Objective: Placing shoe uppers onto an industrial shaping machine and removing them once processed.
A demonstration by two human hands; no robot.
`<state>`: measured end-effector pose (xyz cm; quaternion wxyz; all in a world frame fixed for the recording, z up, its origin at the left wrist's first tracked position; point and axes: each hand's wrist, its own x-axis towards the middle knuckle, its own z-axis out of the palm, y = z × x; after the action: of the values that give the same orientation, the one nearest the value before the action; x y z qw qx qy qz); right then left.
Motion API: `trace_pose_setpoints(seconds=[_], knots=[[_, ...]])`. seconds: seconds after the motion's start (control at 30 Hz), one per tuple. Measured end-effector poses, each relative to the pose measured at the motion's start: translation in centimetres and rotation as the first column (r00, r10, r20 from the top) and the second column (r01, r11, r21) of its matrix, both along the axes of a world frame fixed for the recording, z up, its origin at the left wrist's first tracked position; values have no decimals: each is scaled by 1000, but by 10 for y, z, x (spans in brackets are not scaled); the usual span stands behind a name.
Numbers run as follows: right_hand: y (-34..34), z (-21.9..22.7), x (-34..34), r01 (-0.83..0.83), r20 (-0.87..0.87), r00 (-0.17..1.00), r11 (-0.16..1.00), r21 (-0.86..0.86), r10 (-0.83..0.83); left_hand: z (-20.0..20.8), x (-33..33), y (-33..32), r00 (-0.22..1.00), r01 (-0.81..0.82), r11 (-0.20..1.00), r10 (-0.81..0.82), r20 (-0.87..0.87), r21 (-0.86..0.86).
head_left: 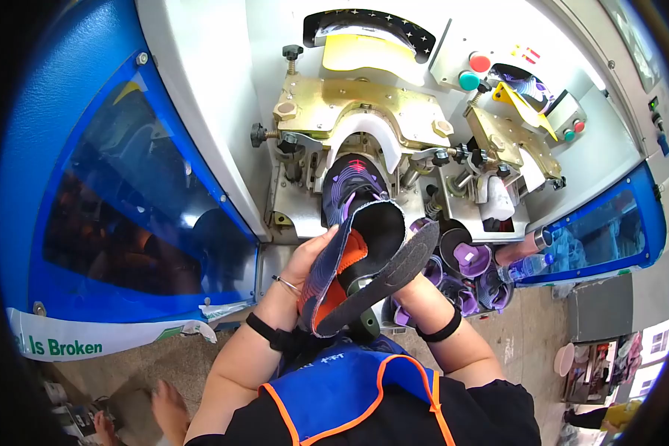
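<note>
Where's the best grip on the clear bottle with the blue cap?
Take the clear bottle just below its blue cap, probably best from above. Its lower end is crowded by a purple-black shoe and a pink tumbler flanks its far side, while the capped end juts past that shoe. The right hand is nearer. Whether the bottle stands or leans isn't clear.

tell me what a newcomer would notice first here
Likely the insole-like pieces at the centre, dark with a flash of bright orange, gripped by the left hand. Just beyond them, a black-and-purple shoe sits by the curved white pad of a brass-coloured machine. A big blue panel fills the left side.
</note>
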<state>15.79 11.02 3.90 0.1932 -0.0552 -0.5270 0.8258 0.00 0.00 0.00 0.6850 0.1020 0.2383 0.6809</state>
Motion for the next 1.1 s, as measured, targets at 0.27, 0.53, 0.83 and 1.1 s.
trace_pose_setpoints(seconds=[0.27, 0.53, 0.83, 1.1], knots=[[0, 18, -17, 219, -69, 884, 279, 935, -462, 9, -6, 0, 991, 3, 1000, -5, 132, 15], [-3, 17, -19, 254, -46, 899, 432, 866, -436, 24, 2, 0, 992, -79, 979, 96, 87, -190], [6, -19, -20, 181, -36, 882, 266, 947, -470, 18, 0, -1, 991, -93, 983, 106, 78, -157], [-1, -13, -21, 133, -28, 835, 152, 979, -550, 22, 4, -6, 985, -152, 966, 166, 51, -211]])
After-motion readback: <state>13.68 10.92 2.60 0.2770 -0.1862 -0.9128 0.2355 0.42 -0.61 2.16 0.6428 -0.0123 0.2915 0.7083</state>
